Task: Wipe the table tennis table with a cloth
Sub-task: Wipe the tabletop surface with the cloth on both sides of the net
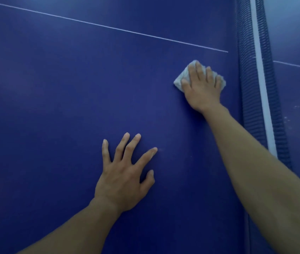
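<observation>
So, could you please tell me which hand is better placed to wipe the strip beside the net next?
The right hand: it presses the cloth on the table, close beside the net. The left hand rests spread on bare surface, without a cloth.

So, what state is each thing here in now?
blue net with white band, stretched, untouched
dark blue table tennis table, pale specks beyond the net
folded pale grey cloth, flat on the table under the right hand
right hand, fingers straight, pressing the cloth
left hand, fingers spread, resting on bare table
</observation>
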